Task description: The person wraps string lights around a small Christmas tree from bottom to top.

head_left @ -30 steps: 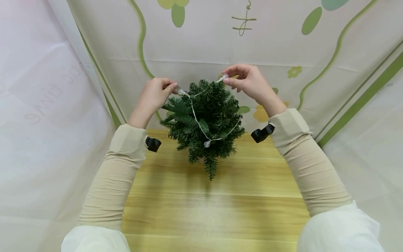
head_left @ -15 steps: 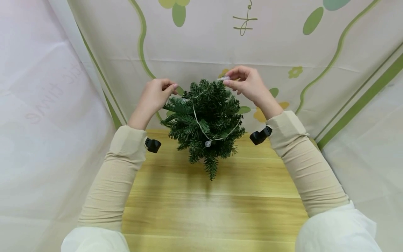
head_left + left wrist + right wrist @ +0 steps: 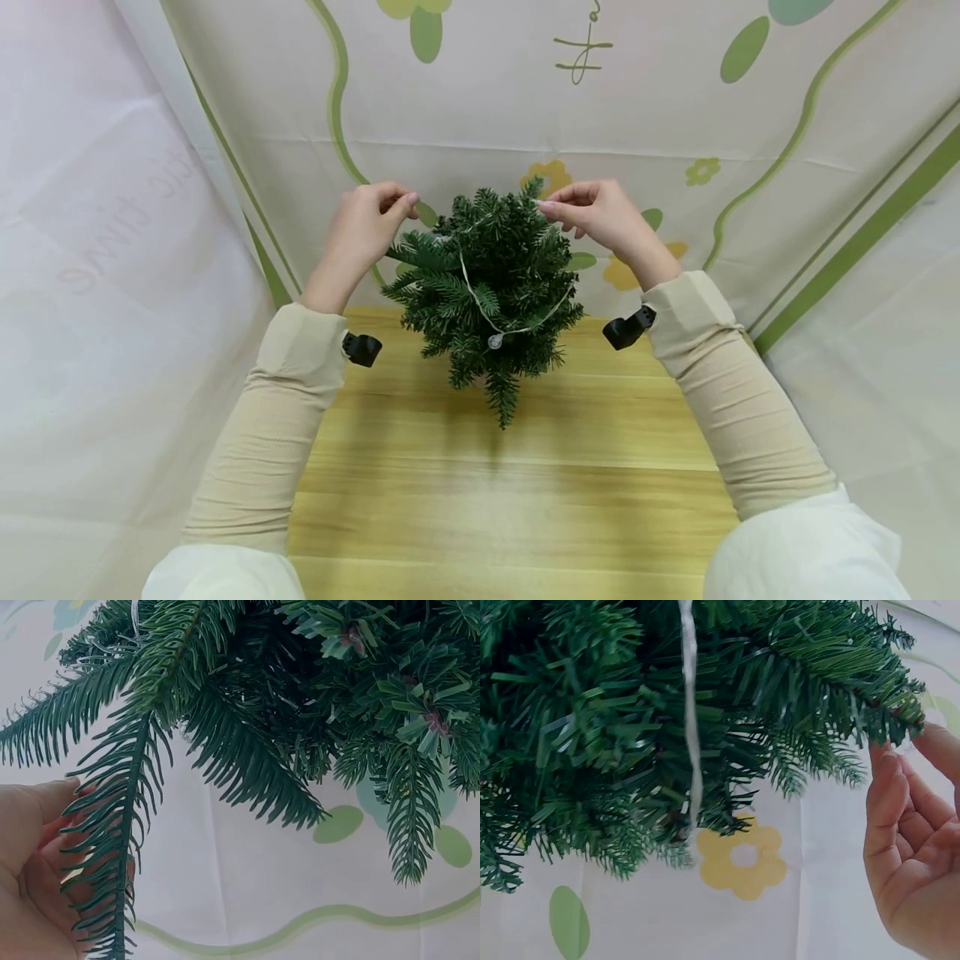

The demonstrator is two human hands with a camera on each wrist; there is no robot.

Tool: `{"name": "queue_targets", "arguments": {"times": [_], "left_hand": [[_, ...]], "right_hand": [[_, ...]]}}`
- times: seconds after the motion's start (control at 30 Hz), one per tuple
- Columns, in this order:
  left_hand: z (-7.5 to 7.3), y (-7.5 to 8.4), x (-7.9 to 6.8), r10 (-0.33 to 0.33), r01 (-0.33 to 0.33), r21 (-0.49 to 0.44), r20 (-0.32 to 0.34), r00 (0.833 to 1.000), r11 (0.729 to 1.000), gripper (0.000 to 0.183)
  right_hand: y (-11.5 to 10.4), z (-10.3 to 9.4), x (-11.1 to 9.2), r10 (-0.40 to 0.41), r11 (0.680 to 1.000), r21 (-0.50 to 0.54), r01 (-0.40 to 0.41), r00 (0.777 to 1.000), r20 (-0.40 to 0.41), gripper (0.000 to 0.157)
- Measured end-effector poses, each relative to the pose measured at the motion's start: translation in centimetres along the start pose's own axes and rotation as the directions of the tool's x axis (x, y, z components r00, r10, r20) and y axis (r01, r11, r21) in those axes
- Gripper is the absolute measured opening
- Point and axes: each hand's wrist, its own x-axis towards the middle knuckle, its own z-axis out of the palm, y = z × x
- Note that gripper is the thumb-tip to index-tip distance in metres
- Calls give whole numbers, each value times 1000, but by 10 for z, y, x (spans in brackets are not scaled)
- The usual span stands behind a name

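Note:
A small green artificial Christmas tree (image 3: 517, 258) stands on the table. A string of lights (image 3: 476, 296) drapes across its front, with a clear bulb (image 3: 495, 342) hanging low. My right hand (image 3: 596, 217) pinches a pale part of the string at the tree's upper right, beside a branch tip. In the right wrist view a clear glint shows between thumb and fingers, partly hidden by needles; the light cord (image 3: 691, 712) hangs nearer the camera. My left hand (image 3: 363, 225), fingers loosely bent, hovers by the upper left branches; nothing shows in it. A branch (image 3: 124, 817) partly covers its fingers.
The wooden table (image 3: 495, 500) extends toward me in front of the tree. Behind it hangs a pale cloth backdrop (image 3: 480, 108) with printed flowers, and similar cloth walls flank both sides. Black wrist cameras (image 3: 628, 327) sit below the cuffs.
My left hand has let go of a bulb, which now rests among the left branches. My right hand has lowered toward the tree with its part of the string, and a branch tip now sticks up beside it.

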Motion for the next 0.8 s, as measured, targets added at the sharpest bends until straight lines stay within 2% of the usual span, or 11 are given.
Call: {"name": "queue_targets", "arguments": {"times": [0.17, 0.3, 0.57, 0.8], "left_hand": [[-4, -2, -3, -14, 13, -23, -40, 999, 1000, 35], [-9, -5, -5, -22, 16, -60, -98, 995, 998, 34], [-22, -17, -10, -67, 26, -162, -252, 966, 987, 33], [-28, -30, -13, -145, 91, -201, -274, 951, 975, 36]], "right_hand": [[6, 0, -1, 11, 1000, 6, -11, 1000, 22, 40], [9, -1, -2, 17, 999, 35, -18, 999, 30, 43], [14, -2, -1, 4, 996, 86, -9, 998, 59, 43], [15, 0, 0, 9, 998, 62, -13, 998, 63, 45]]}}
